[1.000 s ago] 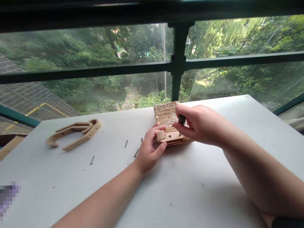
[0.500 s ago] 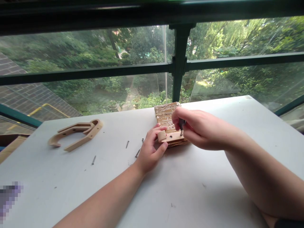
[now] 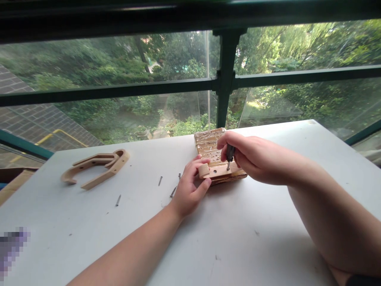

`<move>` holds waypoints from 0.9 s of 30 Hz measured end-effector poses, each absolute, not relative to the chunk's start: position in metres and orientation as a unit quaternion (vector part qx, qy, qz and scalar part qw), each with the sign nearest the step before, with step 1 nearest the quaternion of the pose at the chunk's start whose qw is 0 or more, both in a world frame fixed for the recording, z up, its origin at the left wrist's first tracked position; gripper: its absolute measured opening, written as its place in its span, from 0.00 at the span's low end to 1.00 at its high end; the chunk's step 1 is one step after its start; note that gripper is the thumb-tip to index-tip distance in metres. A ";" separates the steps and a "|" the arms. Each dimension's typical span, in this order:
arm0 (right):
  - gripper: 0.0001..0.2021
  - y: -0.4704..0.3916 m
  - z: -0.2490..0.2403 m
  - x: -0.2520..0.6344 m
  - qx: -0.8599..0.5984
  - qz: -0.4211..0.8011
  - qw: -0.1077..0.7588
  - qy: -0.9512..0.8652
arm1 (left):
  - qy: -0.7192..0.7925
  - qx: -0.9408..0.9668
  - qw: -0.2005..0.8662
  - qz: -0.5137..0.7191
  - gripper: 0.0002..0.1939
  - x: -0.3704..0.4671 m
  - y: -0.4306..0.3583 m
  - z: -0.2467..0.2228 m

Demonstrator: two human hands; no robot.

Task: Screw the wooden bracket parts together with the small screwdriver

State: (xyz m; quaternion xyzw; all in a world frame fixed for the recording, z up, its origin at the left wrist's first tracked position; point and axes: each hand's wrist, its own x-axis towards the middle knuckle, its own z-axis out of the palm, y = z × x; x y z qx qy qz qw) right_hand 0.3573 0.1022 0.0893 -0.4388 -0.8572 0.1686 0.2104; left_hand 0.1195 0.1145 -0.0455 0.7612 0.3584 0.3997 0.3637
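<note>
My right hand (image 3: pixel 248 157) is closed around the dark handle of a screwdriver (image 3: pixel 230 153), whose metal shaft points down at a screw in a wooden hook (image 3: pixel 222 171). That hook is a pale piece with a curled left end, and another dark screw head shows in it. It lies on the near edge of a taped cardboard block (image 3: pixel 210 141) pitted with many small holes. My left hand (image 3: pixel 192 180) grips the hook's curled end, thumb in front and fingers behind. The hook's right end is partly hidden by my right hand.
More curved wooden hooks (image 3: pixel 102 169) lie at the left of the white table (image 3: pixel 238 238). Several loose screws (image 3: pixel 118 200) are scattered between them and my left hand. A cardboard box (image 3: pixel 16 182) stands beyond the left edge. Green-framed windows (image 3: pixel 224 79) rise behind the table.
My right hand has turned and shifted slightly right, so more of the screwdriver and the block's right corner show. The left hand keeps its grip on the hook.
</note>
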 end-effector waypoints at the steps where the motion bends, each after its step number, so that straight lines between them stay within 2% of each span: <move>1: 0.20 0.102 0.090 0.358 -0.439 0.168 0.208 -0.858 | 0.359 0.761 0.364 0.399 0.14 0.120 0.114 -0.045; 8: 0.21 0.100 0.095 0.363 -0.445 0.162 0.187 -0.861 | 0.355 0.763 0.366 0.397 0.14 0.119 0.115 -0.045; 17: 0.17 0.098 0.098 0.366 -0.446 0.145 0.195 -0.861 | 0.362 0.761 0.365 0.395 0.13 0.119 0.115 -0.044; 27: 0.05 0.096 0.100 0.360 -0.468 0.105 0.154 -0.864 | 0.363 0.761 0.365 0.395 0.13 0.120 0.114 -0.043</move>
